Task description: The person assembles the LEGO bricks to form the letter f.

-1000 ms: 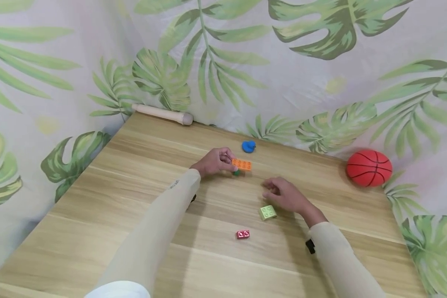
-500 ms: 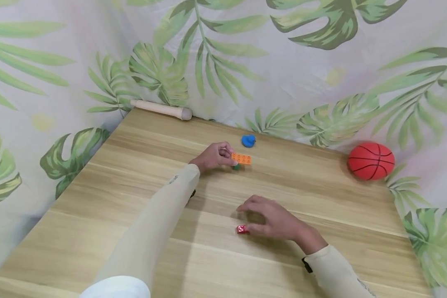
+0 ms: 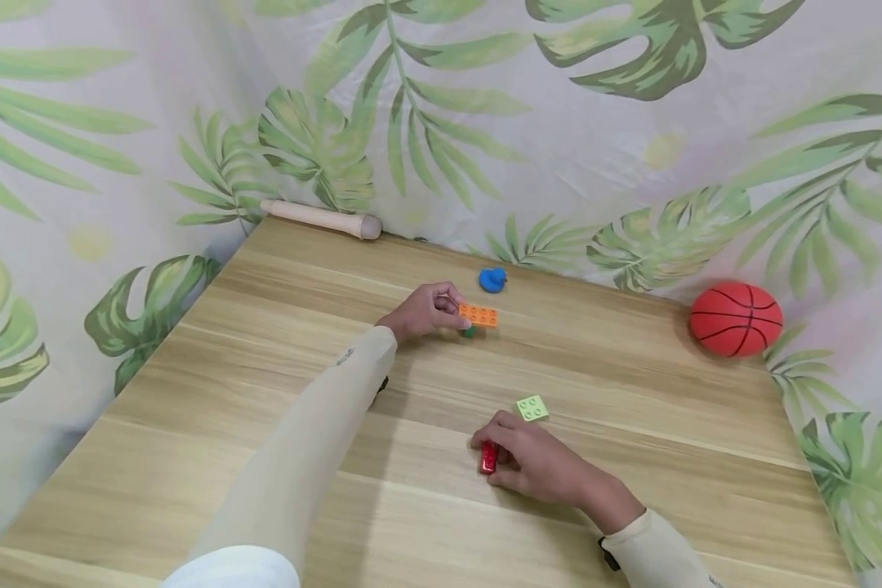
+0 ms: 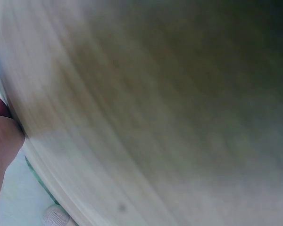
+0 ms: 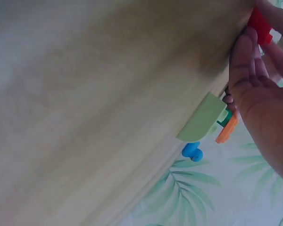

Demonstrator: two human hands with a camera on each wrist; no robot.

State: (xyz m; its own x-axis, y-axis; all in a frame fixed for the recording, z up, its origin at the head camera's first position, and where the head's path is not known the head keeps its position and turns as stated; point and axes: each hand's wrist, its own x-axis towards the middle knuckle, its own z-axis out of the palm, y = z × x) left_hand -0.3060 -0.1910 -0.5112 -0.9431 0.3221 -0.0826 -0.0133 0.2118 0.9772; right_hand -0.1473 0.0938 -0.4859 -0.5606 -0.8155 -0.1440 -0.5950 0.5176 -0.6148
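In the head view my left hand pinches an orange toy brick by its left end. Under that brick sits a small green brick, partly hidden. My right hand holds a small red brick between thumb and fingers, low over the table. Just beyond the right hand lies a light green brick with its studs up. The right wrist view also shows the red brick in the fingers. Only part of the left hand shows at the edge of the left wrist view.
A blue toy duck stands near the table's back edge. A red ball with black lines rests at the right back corner, and a pale toy microphone lies at the left back. Leaf-patterned cloth hangs behind the wooden table.
My right hand has come toward me, passed over the light green brick and taken hold of the red brick, which is now turned. The left hand stays with the orange brick.
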